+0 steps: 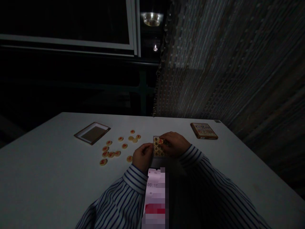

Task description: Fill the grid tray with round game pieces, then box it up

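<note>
A small clear tray (157, 157) on the white table holds rows of round Chinese chess pieces with dark characters. My left hand (143, 156) is closed at the tray's left edge, thumb and fingers curled together against it. From the right, my right hand (175, 143) reaches over the tray. Its fingertips pinch a red-marked Chinese chess piece (160, 141) above the dark ones, and the hand hides the tray's right side. Left of the tray lie several loose chess pieces (111, 154), most with red characters up; a couple look blank.
An open, shallow box half (94, 133) lies at the left of the table (59, 178). At the right back is a printed box lid (204, 131). A lit phone (152, 190) showing a timer lies near me. Behind hangs a beaded curtain (190, 79).
</note>
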Demonstrator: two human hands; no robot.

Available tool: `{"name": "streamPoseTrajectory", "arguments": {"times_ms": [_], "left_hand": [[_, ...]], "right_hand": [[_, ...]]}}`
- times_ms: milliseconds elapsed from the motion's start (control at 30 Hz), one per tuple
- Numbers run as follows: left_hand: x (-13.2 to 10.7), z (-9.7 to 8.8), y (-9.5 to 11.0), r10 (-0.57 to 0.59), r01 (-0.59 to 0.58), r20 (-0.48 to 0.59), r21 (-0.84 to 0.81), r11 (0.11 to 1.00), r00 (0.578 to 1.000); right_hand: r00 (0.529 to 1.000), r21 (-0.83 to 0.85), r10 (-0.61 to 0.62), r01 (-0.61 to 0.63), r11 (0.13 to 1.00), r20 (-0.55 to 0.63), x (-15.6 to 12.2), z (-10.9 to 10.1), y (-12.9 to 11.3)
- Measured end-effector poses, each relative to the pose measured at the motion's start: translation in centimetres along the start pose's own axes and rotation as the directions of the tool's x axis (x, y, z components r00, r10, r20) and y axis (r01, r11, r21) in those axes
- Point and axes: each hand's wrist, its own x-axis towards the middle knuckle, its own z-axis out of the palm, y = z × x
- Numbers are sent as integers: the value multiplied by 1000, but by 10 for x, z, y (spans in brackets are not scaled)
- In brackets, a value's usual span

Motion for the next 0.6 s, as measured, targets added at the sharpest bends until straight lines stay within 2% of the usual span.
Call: {"name": "streamPoseTrajectory", "arguments": {"times_ms": [133,300,433,600], "left_hand": [[1,-1,-2,-1,3,-21,59,998,1000],[2,-1,-9,2,-2,0,92,996,1000],[2,0,-11,-22,20,11,143,989,1000],[2,1,-11,-29,27,21,116,993,999]], "right_hand": [[998,-19,15,-14,1000,67,4,-3,6],[986,-49,3,5,999,164,6,-1,16],[970,-105,41,-16,994,241,6,3,19],[940,-128,50,-7,992,337,7,8,17]]}}
